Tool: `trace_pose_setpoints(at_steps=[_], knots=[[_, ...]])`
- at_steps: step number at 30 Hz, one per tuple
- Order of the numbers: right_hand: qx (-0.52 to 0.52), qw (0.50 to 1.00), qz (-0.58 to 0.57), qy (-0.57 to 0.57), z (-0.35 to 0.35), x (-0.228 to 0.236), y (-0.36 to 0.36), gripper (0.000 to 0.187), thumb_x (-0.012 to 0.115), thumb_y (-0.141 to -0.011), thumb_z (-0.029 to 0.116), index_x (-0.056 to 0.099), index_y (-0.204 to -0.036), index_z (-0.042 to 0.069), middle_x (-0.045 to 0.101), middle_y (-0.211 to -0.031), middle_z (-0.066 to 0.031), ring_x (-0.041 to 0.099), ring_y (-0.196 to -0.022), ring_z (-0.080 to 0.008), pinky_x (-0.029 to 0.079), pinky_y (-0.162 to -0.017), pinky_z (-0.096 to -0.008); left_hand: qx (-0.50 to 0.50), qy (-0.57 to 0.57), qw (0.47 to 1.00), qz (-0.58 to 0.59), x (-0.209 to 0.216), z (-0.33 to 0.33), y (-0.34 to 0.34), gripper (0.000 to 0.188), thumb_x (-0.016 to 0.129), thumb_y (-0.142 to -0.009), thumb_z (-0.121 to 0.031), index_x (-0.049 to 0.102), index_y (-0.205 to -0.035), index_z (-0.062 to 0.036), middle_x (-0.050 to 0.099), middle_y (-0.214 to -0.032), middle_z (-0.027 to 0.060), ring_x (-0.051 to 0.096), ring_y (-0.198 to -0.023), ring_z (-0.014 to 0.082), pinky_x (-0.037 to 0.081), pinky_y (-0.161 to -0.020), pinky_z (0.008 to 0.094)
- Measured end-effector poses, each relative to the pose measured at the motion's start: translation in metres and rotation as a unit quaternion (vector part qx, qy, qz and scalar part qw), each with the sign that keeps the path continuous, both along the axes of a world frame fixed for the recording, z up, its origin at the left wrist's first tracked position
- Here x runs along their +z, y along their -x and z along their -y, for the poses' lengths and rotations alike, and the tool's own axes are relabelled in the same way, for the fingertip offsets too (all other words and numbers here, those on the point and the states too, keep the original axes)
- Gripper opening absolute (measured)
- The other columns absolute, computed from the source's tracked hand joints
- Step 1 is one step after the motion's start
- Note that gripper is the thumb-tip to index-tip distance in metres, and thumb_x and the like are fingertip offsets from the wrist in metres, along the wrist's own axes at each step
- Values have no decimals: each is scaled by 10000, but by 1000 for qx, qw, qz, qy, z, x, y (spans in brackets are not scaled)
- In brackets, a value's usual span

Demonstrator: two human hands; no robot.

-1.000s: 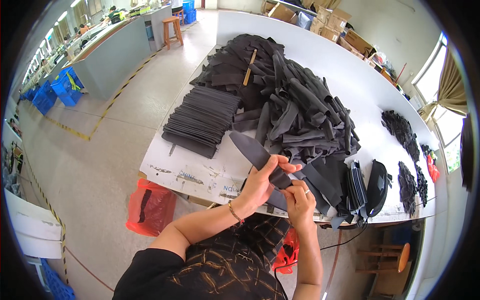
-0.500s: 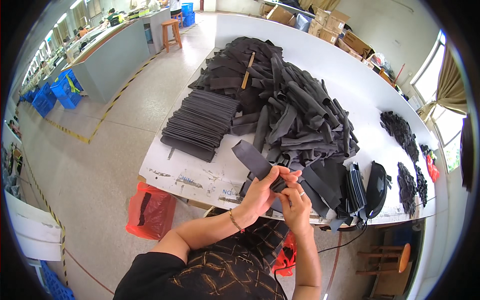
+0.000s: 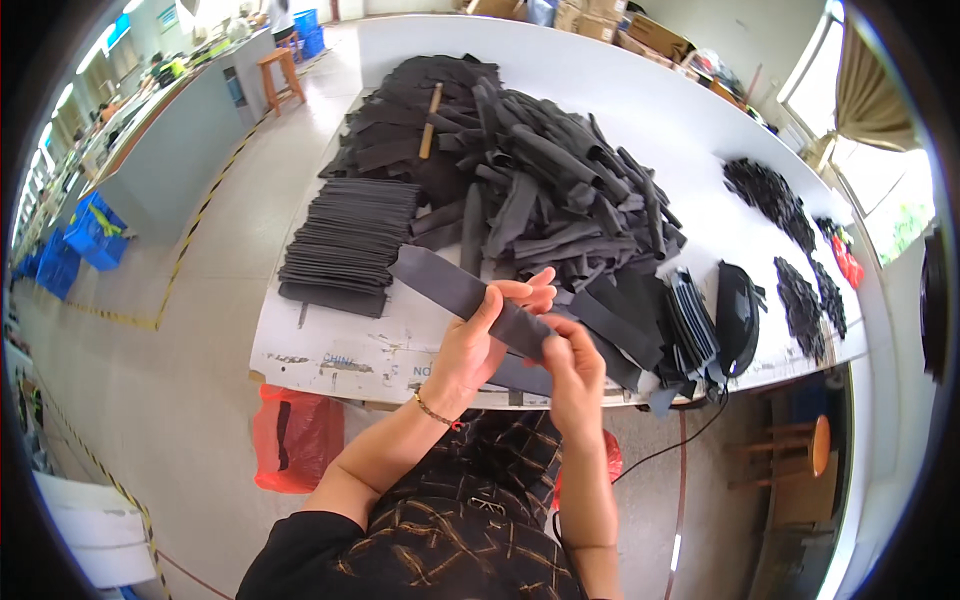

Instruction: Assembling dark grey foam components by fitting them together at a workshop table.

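Observation:
A strip of dark grey fabric stretches between my two hands, above the near edge of the white table. My left hand grips it near its middle, thumb on top, with other fingers extended behind it. At the strip's right end my right hand pinches it; those fingers are slightly blurred. The strip's far left end points up toward a neat row of folded dark strips. More flat dark pieces lie just beyond my right hand.
A large heap of loose dark strips fills the table's middle, with a wooden stick on it. At right are a stack of flat pieces, a black curved case and small dark piles. A red bag stands below the table.
The strip is now held flatter and more of its length shows between my hands. My right hand has shifted toward its right end. The whole view has turned a little.

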State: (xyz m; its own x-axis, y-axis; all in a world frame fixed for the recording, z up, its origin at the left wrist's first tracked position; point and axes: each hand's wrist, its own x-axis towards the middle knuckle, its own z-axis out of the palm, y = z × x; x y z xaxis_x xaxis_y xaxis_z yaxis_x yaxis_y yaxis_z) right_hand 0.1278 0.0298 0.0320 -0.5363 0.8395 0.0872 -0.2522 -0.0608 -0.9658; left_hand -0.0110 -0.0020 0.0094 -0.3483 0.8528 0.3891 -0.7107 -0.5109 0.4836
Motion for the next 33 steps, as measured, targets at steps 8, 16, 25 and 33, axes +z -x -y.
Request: trace_pose_setpoints(at_steps=[8,16,25,33], knots=[[-177,903,75,-383,-9,-13,-19,99,706,-823,-38,641,-881,8,588,-837,-30,501,-728,-109,400,-639,-224,144,150,978,20,-28,34,43,231,633,-949,-154,646,-1094,25,692,-1005,207,699,-928,300,577,-842,380],[-164,965,119,-169,-23,-21,-30,116,629,-947,91,614,-889,-9,556,-762,40,464,-708,-32,390,-644,-187,123,224,967,21,-27,29,39,197,643,-938,-124,657,-1057,33,697,-963,146,699,-896,217,587,-764,337],[-139,916,338,-167,-56,-35,-53,111,635,-918,96,639,-923,-15,572,-692,1,505,-633,-72,430,-586,-234,245,347,741,-520,-40,11,57,201,756,-810,-197,709,-887,-18,671,-822,76,622,-712,128,483,-621,281],[-155,841,410,-316,-56,-70,-53,143,653,-885,123,622,-891,-17,640,-768,-177,622,-719,-366,483,-664,-414,296,369,717,-512,-47,-5,85,193,708,-849,-204,680,-909,-24,686,-786,93,652,-707,167,499,-648,293]])
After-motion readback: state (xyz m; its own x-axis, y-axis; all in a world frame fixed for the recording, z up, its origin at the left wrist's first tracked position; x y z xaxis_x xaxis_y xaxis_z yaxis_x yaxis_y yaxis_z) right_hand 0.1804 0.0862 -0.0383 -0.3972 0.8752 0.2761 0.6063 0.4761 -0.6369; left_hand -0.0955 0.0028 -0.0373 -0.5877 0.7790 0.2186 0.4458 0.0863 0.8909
